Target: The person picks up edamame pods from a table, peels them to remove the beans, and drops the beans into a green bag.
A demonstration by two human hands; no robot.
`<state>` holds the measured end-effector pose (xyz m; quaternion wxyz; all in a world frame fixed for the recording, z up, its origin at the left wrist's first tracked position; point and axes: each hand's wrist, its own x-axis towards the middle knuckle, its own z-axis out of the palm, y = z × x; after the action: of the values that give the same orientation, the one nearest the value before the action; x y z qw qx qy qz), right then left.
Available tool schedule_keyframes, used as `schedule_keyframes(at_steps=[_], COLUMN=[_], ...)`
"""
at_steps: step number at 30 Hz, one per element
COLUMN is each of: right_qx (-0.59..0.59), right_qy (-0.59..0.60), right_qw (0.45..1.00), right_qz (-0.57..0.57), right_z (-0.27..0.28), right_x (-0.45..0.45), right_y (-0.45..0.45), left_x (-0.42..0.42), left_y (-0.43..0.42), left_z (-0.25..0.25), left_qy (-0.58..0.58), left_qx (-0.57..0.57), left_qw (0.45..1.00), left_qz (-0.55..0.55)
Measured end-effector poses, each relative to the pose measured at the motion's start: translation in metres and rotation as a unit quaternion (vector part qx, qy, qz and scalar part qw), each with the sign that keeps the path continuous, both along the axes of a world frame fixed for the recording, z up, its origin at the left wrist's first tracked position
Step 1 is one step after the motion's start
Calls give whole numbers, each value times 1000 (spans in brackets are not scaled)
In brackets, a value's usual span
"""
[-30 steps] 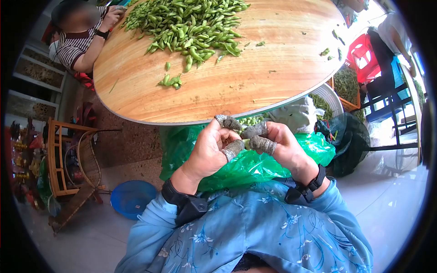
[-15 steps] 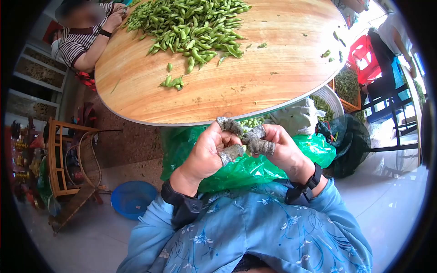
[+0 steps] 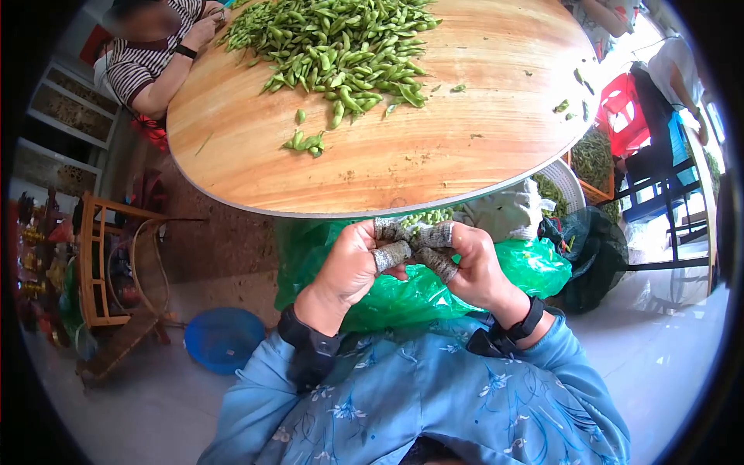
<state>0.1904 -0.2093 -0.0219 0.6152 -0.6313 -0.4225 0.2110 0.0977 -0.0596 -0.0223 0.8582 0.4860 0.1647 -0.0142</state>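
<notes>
My left hand (image 3: 346, 265) and my right hand (image 3: 474, 265) meet in front of me, just below the table's near edge. Grey knitted covers wrap the thumb and a finger of each. Both hands are closed in a pinch, fingertips touching; whatever lies between them is hidden. Shelled green beans (image 3: 428, 218) show just behind the fingertips. Under the hands spreads a green plastic bag (image 3: 403, 296). On the round wooden table (image 3: 256, 167) lies a big heap of green soybean pods (image 3: 341, 50), with a small cluster of pods (image 3: 304, 143) nearer me.
A blue basin (image 3: 224, 339) stands on the floor at left, near a wooden chair (image 3: 97, 263). Another person (image 3: 147, 74) sits at the table's far left. At right are a white basket (image 3: 572, 186), an orange crate (image 3: 593, 182) and a red chair (image 3: 622, 116).
My hands have drawn slightly lower and closer together, still pinching. A pale green bit that showed between the fingertips is now out of sight. The view has shifted slightly.
</notes>
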Motion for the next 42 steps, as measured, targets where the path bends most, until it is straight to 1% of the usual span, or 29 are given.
schedule_keyframes(at_steps=[1,2,3,5,7,8,10,12,14,16,18,19,20,21,22,23,24,25,26,28,29,30,31,34,36,38,39,40,42], right_qx=[-2,20,43,54,79,77,92,93,19,-25,-90,-98,-115,-141,-106,-249,-306,-286,-343,-222,-219,-125,-31,-33,18,41,45,45,65], right_qy=[-2,150,297,338,461,461,562,561,310,203,153,103,116,110,26,-19,-84,-118,-124,-2,-3,-9,-15,-138,-137,-104,-121,-136,-112], right_qw=[1000,988,954,939,882,883,817,816,950,976,969,966,946,920,919,873,832,841,813,865,867,889,903,915,932,947,949,950,952], right_qz=[0,-3,-6,20,55,52,96,105,17,-72,-172,-218,-281,-348,-380,-419,-455,-443,-455,-450,-448,-440,-429,-377,-336,-301,-289,-277,-277], right_z=[0,-2,-4,-12,-10,-9,-10,-9,-7,-2,-1,-11,-24,-32,-63,-60,-66,-87,-79,-90,-94,-82,-67,-7,9,26,29,29,19], right_x=[-2,-4,-6,1,0,-1,-1,-2,-2,5,26,44,65,78,101,108,112,125,124,134,140,136,130,107,103,101,104,108,115], right_y=[1,3,5,3,2,2,0,0,-1,-18,-50,-74,-101,-122,-151,-174,-192,-218,-223,-234,-232,-212,-189,-112,-69,-28,-13,-1,19], left_x=[0,0,1,2,2,0,-3,-4,-5,-6,-5,-8,-11,-13,-16,-19,-22,-25,-25,-22,-17,-9,-2,33,53,72,81,86,94], left_y=[0,0,-2,-5,-4,-4,-5,-5,-4,-8,-8,0,6,5,4,5,7,10,16,38,51,66,82,116,121,114,118,122,126], left_z=[-1,-1,-2,-2,-3,-3,1,0,-9,-11,-24,-29,-41,-37,-29,-17,-2,11,21,47,50,51,54,47,48,52,42,39,28], left_qy=[-10,-20,-22,-75,-88,-96,-94,-94,-102,-90,-76,-1,49,38,27,27,-22,-70,-101,-133,-110,-89,-98,-123,-139,-51,-56,-56,-44], left_qx=[-19,-38,-39,30,33,37,13,-10,-12,99,237,437,495,506,517,518,501,482,472,521,508,493,505,537,553,619,668,664,699], left_qw=[1000,999,999,996,995,995,995,995,995,990,967,899,865,859,853,853,865,873,875,833,836,836,829,809,799,773,732,736,707], left_qz=[-2,-4,-6,25,18,12,11,14,20,40,49,-14,-64,-64,-65,-61,-32,-3,32,130,177,223,220,205,192,128,123,119,98])
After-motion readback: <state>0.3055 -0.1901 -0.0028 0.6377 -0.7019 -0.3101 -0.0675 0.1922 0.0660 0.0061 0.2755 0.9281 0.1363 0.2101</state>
